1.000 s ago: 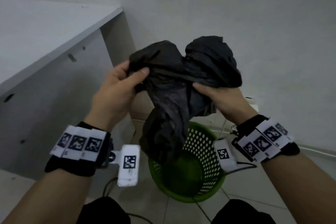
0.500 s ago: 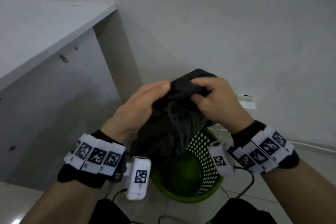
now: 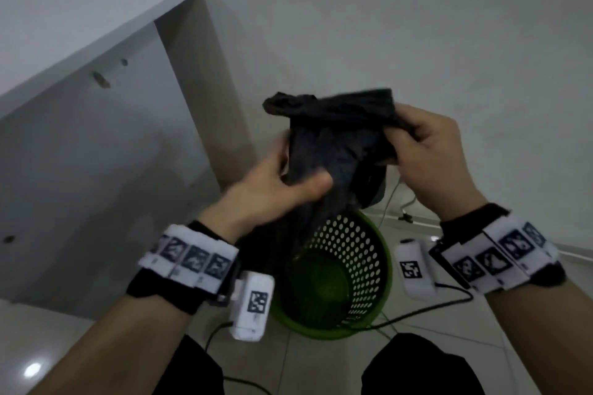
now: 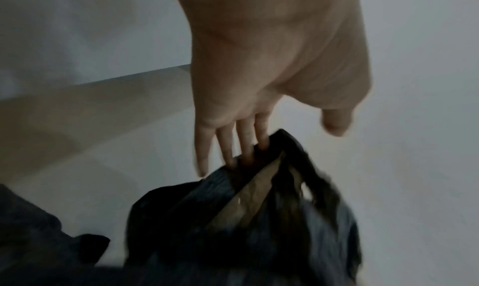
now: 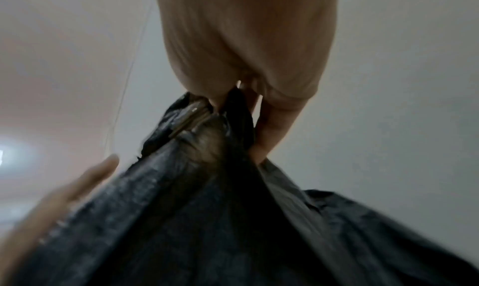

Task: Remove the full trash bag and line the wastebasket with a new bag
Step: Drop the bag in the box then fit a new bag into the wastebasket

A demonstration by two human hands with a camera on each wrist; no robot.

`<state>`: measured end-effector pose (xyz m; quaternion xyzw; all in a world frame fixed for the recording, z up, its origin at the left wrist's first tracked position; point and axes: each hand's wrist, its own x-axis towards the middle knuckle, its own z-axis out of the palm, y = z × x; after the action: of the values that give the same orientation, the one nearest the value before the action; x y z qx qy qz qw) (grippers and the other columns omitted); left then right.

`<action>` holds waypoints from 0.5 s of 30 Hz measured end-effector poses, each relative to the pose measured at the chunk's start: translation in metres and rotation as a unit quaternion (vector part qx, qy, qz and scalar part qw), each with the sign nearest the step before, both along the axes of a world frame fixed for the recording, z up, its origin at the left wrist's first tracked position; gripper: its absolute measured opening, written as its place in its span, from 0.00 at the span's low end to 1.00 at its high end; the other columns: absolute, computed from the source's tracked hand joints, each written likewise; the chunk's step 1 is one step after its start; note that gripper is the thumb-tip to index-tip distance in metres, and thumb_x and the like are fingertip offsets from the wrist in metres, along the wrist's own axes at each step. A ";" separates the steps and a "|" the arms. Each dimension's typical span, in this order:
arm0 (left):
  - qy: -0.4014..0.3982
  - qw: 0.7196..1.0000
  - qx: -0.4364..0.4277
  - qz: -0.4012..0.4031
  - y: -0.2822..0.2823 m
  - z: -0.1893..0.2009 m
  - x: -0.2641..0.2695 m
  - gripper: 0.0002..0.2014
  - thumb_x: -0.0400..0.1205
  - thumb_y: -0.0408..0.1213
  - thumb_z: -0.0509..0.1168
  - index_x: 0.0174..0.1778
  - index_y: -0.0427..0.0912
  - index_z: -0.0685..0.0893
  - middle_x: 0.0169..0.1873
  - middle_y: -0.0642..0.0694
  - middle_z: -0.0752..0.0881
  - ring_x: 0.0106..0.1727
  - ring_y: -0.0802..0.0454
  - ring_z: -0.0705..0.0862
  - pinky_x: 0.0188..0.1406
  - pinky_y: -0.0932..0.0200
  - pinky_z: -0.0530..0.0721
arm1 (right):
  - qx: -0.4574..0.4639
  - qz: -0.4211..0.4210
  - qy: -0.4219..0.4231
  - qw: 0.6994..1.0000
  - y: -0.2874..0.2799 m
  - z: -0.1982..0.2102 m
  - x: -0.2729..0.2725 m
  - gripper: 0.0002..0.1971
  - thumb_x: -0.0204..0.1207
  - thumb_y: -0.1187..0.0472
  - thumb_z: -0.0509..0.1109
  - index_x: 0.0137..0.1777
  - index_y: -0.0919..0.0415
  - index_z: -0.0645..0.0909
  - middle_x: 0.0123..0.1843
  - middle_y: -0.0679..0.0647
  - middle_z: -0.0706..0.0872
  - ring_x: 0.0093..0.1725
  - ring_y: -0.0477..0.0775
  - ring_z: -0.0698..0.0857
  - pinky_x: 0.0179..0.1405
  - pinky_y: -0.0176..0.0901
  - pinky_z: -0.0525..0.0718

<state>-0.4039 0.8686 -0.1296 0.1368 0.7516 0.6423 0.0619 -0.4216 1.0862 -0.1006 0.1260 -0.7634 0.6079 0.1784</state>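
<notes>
A crumpled black trash bag (image 3: 337, 144) hangs above the green perforated wastebasket (image 3: 369, 266), its lower end reaching down into the basket. My right hand (image 3: 404, 138) pinches the bag's bunched upper edge; in the right wrist view the right hand (image 5: 238, 97) has thumb and fingers closed on the bag (image 5: 207, 208). My left hand (image 3: 295, 176) is lower and to the left on the bag. In the left wrist view the left hand (image 4: 246, 116) has straight fingers slipped into a fold of the bag (image 4: 246, 218), and the thumb stands apart.
A white cabinet (image 3: 96, 138) stands at the left, against a white wall. Cables (image 3: 417, 317) run over the tiled floor around the basket. My knees (image 3: 417, 362) in black trousers are at the bottom edge.
The hands, together at the bag's top half a second ago, have parted. The left hand has slid down and left along the bag, and the bag's upper edge is spread wider.
</notes>
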 end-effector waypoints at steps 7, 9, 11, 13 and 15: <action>-0.157 0.959 0.148 0.182 0.012 -0.012 -0.013 0.13 0.77 0.40 0.72 0.57 0.51 0.88 0.57 0.46 0.91 0.61 0.43 0.88 0.69 0.41 0.82 | -0.004 0.128 -0.031 0.991 0.012 0.010 0.014 0.36 0.75 0.48 0.75 0.81 0.57 0.67 0.81 0.52 0.73 0.82 0.47 0.70 0.79 0.51 0.72; -0.195 0.931 0.263 0.163 -0.004 0.012 -0.014 0.14 0.82 0.38 0.65 0.62 0.41 0.87 0.56 0.42 0.91 0.57 0.42 0.90 0.64 0.44 0.86 | 0.079 -0.014 -0.089 0.993 0.040 -0.016 0.004 0.51 0.64 0.30 0.76 0.85 0.46 0.59 0.87 0.44 0.61 0.86 0.43 0.60 0.83 0.57 0.65; -0.162 0.922 0.331 0.123 -0.015 0.038 -0.011 0.15 0.86 0.36 0.58 0.58 0.36 0.89 0.53 0.42 0.92 0.54 0.43 0.91 0.54 0.50 0.90 | 0.056 0.009 -0.168 0.984 0.049 -0.043 -0.001 0.62 0.55 0.28 0.81 0.86 0.44 0.51 0.88 0.49 0.58 0.86 0.48 0.61 0.81 0.62 0.69; -0.108 0.913 0.378 0.109 -0.019 0.057 -0.009 0.16 0.87 0.34 0.56 0.55 0.34 0.90 0.52 0.41 0.92 0.55 0.42 0.90 0.54 0.51 0.89 | 0.010 0.100 -0.196 0.975 0.047 -0.066 -0.003 0.65 0.54 0.36 0.86 0.86 0.49 0.50 0.85 0.53 0.65 0.82 0.48 0.70 0.77 0.55 0.76; -0.089 0.912 0.384 0.112 -0.014 0.061 -0.013 0.15 0.87 0.33 0.56 0.60 0.32 0.86 0.55 0.40 0.91 0.59 0.40 0.89 0.61 0.48 0.86 | -0.007 0.139 -0.202 0.969 0.032 -0.070 0.003 0.59 0.51 0.37 0.87 0.82 0.51 0.62 0.78 0.47 0.76 0.75 0.40 0.77 0.75 0.45 0.78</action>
<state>-0.4171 0.8547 -0.0689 0.0072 0.4483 0.8938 -0.0012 -0.4190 1.1186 -0.1708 0.1035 -0.7542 0.6452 -0.0648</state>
